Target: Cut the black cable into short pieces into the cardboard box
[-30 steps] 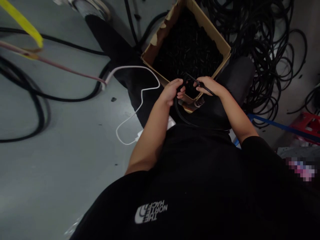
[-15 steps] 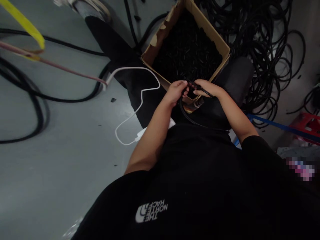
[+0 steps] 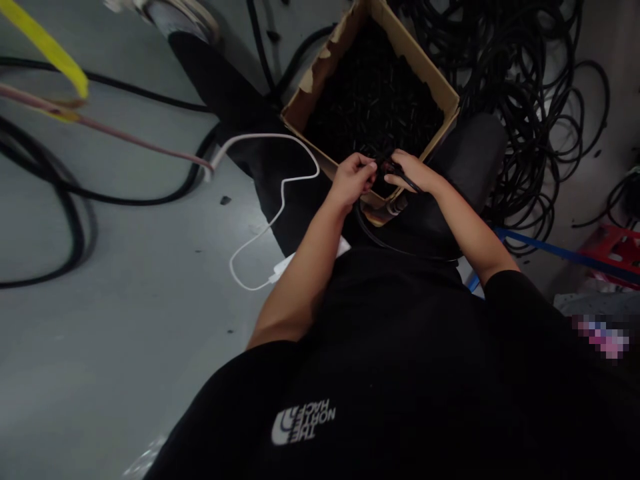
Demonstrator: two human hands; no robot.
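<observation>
Both my hands are over the near corner of a cardboard box that holds many short black pieces. My left hand is closed in a pinch, with thumb and forefinger together on a black cable. From there the cable loops down across my lap. My right hand is closed around a stretch of black cable that shows below its fingers. Where the two hands meet, the dark cable blends into the dark contents of the box, so its end cannot be made out.
Tangled black cables lie on the floor right of the box. Thicker black cable curves at the left. A white cord runs over my leg to a white block. A red plastic item sits at the right.
My hands have moved slightly apart at the fingers. The left fingers have curled in more, and the right fingers have lifted a little. The box and cables around have stayed put.
</observation>
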